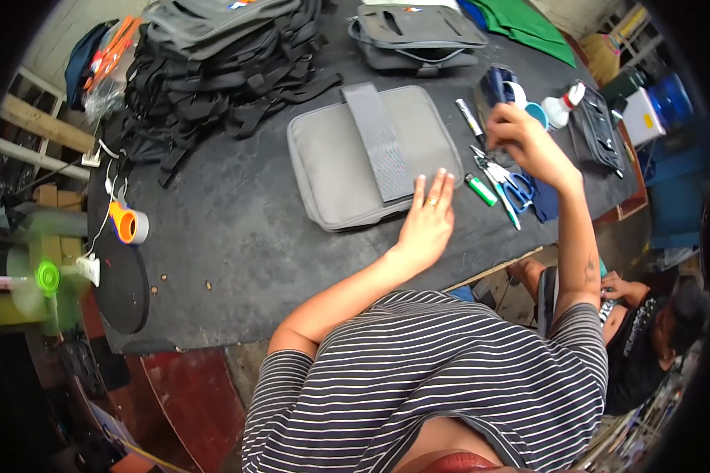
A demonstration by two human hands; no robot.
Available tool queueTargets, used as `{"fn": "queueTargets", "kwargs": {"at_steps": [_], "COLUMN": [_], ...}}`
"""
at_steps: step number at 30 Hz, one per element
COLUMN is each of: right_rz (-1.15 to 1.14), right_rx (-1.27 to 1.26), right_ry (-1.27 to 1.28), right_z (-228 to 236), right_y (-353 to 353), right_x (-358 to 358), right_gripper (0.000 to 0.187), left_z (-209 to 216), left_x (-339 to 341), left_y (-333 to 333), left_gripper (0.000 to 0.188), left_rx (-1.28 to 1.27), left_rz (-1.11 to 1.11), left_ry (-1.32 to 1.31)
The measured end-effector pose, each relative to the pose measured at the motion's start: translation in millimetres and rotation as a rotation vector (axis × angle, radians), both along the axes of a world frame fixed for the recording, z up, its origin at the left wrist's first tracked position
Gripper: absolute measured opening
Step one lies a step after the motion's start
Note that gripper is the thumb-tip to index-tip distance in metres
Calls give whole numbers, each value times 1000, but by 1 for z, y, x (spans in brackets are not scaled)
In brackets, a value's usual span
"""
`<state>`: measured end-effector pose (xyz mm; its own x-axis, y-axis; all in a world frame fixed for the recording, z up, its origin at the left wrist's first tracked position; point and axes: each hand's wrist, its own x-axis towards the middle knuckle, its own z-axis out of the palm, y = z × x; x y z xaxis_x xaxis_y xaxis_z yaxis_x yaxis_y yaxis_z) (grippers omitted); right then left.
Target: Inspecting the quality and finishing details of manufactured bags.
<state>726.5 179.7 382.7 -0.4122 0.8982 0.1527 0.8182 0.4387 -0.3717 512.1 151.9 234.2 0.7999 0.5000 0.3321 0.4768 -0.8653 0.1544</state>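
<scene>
A grey rectangular padded bag (pixel 315 165) lies flat on the dark table, with a grey strap (pixel 375 138) running across its top. My left hand (pixel 430 225) rests with fingers stretched out on the bag's near right corner, beside the strap's lower end. To the right, my right hand (pixel 527 142) hangs over the tools with its fingers curled together; whatever they may hold is hidden. Below it lie blue-handled scissors (pixel 517 189), a green lighter (pixel 480 190) and a pen (pixel 506 206). A marker (pixel 469 117) lies between the bag and that hand.
Black and grey backpacks (pixel 221 71) are piled at the back left. Another grey bag (pixel 418 39) sits at the back, near green fabric (pixel 521 27). A white bottle (pixel 562 109) and a black pouch (pixel 597 130) stand right. Beyond the table's right edge, another person (pixel 647 339) sits.
</scene>
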Motion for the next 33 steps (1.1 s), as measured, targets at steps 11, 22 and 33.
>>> {"fn": "queueTargets", "kwargs": {"at_steps": [11,22,33], "right_rz": [363,456,404], "right_rx": [34,96,49], "right_ry": [-374,-561,-462], "right_z": [-25,-28,-30], "right_y": [73,85,84], "right_x": [-38,-47,-46], "right_gripper": [7,13,5], "left_z": [-4,-3,-1], "left_x": [6,5,4], "left_y": [-7,-8,-9], "left_gripper": [47,48,52], "left_rx": [-8,-95,-106], "left_rz": [31,20,32], "left_ry": [26,-73,-74]}}
